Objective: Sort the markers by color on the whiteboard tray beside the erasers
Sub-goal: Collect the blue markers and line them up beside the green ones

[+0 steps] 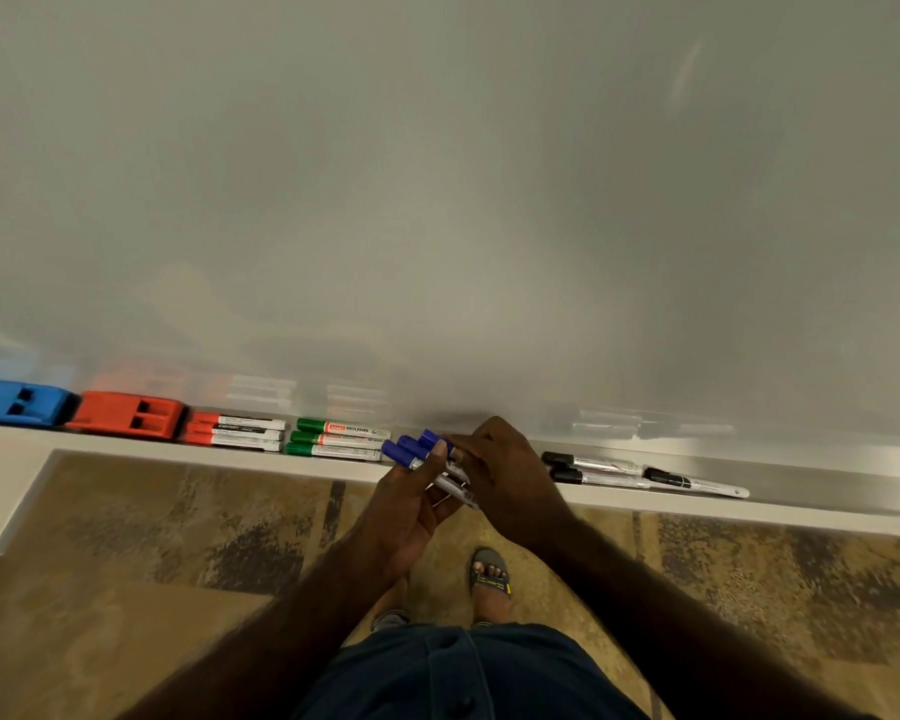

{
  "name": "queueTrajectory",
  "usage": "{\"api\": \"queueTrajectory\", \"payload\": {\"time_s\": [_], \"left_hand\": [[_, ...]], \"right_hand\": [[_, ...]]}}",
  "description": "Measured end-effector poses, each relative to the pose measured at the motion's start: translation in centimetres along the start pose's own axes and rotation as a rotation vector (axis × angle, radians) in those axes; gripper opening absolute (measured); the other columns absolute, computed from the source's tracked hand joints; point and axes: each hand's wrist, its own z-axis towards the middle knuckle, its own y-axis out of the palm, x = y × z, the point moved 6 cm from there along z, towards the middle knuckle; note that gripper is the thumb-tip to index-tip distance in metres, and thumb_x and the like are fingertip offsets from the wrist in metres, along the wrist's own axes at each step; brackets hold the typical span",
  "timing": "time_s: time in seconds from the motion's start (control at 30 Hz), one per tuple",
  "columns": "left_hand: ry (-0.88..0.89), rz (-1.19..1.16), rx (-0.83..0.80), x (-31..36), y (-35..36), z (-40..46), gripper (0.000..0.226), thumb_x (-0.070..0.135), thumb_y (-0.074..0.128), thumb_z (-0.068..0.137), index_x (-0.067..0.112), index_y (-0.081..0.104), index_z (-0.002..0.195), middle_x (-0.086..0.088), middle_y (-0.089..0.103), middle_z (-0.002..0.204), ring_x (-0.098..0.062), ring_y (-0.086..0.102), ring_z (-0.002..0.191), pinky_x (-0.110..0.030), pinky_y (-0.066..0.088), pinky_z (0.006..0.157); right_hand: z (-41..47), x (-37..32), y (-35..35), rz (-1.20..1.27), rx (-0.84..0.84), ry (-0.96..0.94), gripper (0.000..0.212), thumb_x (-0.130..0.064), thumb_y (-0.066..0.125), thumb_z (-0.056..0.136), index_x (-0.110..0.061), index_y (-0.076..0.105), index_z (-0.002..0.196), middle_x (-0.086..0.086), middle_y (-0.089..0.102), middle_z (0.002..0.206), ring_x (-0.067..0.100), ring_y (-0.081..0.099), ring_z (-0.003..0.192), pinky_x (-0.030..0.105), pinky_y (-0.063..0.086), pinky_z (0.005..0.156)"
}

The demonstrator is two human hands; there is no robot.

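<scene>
I held a bunch of blue markers [421, 452] in my left hand [409, 504]. My fingers were curled tight around them, and my thumb pressed on top. Their blue caps pointed up and to the left, toward the board. My right hand [500, 472] was closed over the other end of the same bunch, so both hands had them. The bunch was in the air, just above the front edge of the whiteboard tray [126, 449].

On the tray, far to my left, sat a blue eraser [17, 402]. A red eraser [128, 414] sat right beside it. Next came three red markers [235, 432] lying flat, side by side. Just after them lay three green markers [339, 439], also side by side, with their caps to the left. On my right, past my hands, were three black markers [640, 472]. Two lay close together and one lay a bit farther along.

Above the tray was the big whiteboard [437, 200]. Below me was brown carpet [178, 537].
</scene>
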Motion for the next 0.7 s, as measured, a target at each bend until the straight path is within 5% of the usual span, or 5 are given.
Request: {"api": "queueTrajectory", "payload": {"time_s": [0.13,0.3,0.4,0.53,0.7], "left_hand": [[0.023,0.021,0.047,-0.1,-0.7,0.5,0.038,0.019,0.064,0.096,-0.002,0.058,0.127,-0.027,0.068,0.116,-0.032,0.073,0.091,-0.040,0.064,0.074],[0.058,-0.103,0.030,0.7,-0.8,0.7,0.028,0.016,0.064,0.095,0.002,0.062,0.120,-0.022,0.072,0.111,-0.028,0.076,0.090,-0.035,0.064,0.069],[0.073,-0.157,0.064,0.9,-0.9,1.0,0.036,0.016,0.064,0.095,-0.001,0.058,0.126,-0.024,0.071,0.114,-0.029,0.075,0.094,-0.036,0.065,0.073],[0.097,-0.175,0.095,0.4,-0.8,1.1,0.029,0.014,0.060,0.099,0.000,0.058,0.125,-0.021,0.071,0.112,-0.028,0.075,0.095,-0.035,0.065,0.072],[0.122,-0.176,0.122,0.2,-1.0,1.3,0.036,0.016,0.063,0.097,0.001,0.056,0.129,-0.024,0.067,0.116,-0.027,0.075,0.093,-0.033,0.063,0.069]], "right_hand": [[0.0,0.0,0.5,0.056,-0.055,0.015,0.027,-0.027,0.051,0.104,-0.021,0.068,0.125,0.000,0.056,0.094,0.012,0.051,0.085,0.027,0.044,0.073],[-1.1,3.5,0.2,0.336,0.084,0.411,0.028,-0.038,0.069,0.094,-0.027,0.067,0.119,-0.011,0.067,0.100,-0.001,0.063,0.089,0.011,0.049,0.071],[-2.4,4.8,1.4,0.716,0.046,0.638,0.027,-0.034,0.072,0.093,-0.019,0.070,0.116,0.001,0.075,0.105,0.013,0.073,0.090,0.031,0.062,0.078],[-3.5,4.3,3.0,1.295,0.060,0.837,0.028,-0.011,0.074,0.089,-0.005,0.068,0.116,0.019,0.075,0.109,0.033,0.074,0.099,0.048,0.059,0.091],[-3.7,4.6,3.9,1.392,0.114,0.925,0.032,0.001,0.075,0.084,-0.005,0.068,0.115,0.021,0.075,0.107,0.037,0.073,0.100,0.051,0.057,0.094]]}}
